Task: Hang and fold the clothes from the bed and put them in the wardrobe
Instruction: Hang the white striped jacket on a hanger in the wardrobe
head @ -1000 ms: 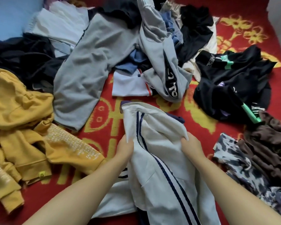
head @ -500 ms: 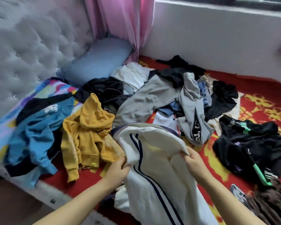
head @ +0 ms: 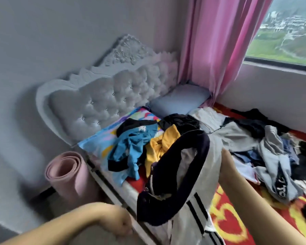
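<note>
I hold a white garment [head: 189, 167] with navy stripes and a navy-lined opening up over the near edge of the bed [head: 228, 218]. My left hand [head: 122, 225] is at its lower left edge with fingers curled on the fabric. My right hand [head: 225, 156] holds the upper right edge, its fingers hidden behind the cloth. More clothes lie heaped on the red patterned sheet: a yellow hoodie [head: 155, 149], a blue top [head: 129, 149], grey trousers [head: 237, 137] and a grey piece with a black band [head: 276, 167].
A tufted grey headboard [head: 99, 101] stands at the left with a blue pillow [head: 178, 101] against it. A rolled pink mat [head: 67, 175] leans beside the bed. A pink curtain [head: 219, 41] hangs by the window [head: 286, 29].
My view has risen from the sheet to the headboard and window. The white garment has come up off the bed and opened out; my left hand has dropped low to the left.
</note>
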The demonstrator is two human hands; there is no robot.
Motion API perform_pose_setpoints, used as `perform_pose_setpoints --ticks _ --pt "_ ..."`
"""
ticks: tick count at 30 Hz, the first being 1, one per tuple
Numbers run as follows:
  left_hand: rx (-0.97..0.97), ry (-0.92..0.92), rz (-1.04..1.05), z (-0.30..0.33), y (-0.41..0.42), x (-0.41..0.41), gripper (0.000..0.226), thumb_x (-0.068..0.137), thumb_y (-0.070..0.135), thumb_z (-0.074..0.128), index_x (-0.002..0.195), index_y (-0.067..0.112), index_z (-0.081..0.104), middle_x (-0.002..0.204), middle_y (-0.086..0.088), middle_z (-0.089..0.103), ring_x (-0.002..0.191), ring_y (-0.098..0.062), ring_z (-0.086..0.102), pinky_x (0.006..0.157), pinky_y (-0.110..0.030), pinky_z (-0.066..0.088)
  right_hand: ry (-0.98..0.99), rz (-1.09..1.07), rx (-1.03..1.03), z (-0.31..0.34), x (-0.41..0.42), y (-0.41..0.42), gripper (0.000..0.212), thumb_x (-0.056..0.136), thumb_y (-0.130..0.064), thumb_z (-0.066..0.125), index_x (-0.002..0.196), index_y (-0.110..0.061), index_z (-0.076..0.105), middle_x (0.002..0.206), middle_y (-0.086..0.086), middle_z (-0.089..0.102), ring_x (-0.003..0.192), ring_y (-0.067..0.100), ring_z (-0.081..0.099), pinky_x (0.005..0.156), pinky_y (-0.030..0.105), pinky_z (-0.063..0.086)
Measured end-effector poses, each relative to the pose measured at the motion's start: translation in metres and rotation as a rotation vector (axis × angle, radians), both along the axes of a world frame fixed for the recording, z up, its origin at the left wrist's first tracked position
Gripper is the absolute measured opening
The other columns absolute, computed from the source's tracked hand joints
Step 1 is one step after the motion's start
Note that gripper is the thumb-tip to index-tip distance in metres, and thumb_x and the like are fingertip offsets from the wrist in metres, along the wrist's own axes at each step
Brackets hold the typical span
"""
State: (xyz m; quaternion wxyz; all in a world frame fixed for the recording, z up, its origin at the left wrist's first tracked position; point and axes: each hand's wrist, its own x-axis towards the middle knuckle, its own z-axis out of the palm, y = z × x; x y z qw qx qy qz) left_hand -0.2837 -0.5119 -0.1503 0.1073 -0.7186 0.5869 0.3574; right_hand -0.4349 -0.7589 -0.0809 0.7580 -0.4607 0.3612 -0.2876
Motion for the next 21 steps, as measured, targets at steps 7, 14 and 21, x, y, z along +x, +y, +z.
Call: perform_pose_setpoints --ticks 7,14,21 --pt "-0.933 0.059 0.418 0.113 0.067 0.003 0.081 0.086 0.041 0.064 0.15 0.034 0.015 0.131 0.02 0.03 0.129 0.003 0.03 0.105 -0.008 0.019 0.004 0.176 0.013 0.036 0.062 0.117 0.033 0.097 -0.009 0.044 0.065 -0.018 0.038 0.042 -0.008 0.044 0.043 0.005 0.042 0.043 0.018 0.038" --pt "-1.229 0.016 0.689 0.144 0.125 -0.008 0.028 0.074 0.007 0.049 0.1 0.01 0.058 0.093 -0.008 0.067 0.093 -0.027 0.061 0.075 -0.027 0.04 0.196 0.818 -0.542 0.072 0.096 0.209 0.02 0.094 0.0 0.046 0.091 -0.009 0.064 0.082 0.008 0.063 0.071 0.015 0.061 0.065 0.026 0.05" --pt "-1.187 -0.201 1.277 0.147 0.24 -0.006 0.032 0.075 -0.007 0.05 0.096 0.013 0.064 0.089 -0.001 0.065 0.089 -0.02 0.06 0.073 -0.024 0.042 0.009 1.143 -0.88 0.059 0.065 0.319 0.022 0.092 -0.032 0.058 0.11 -0.042 0.05 0.094 -0.015 0.067 0.093 0.003 0.065 0.09 0.031 0.053"
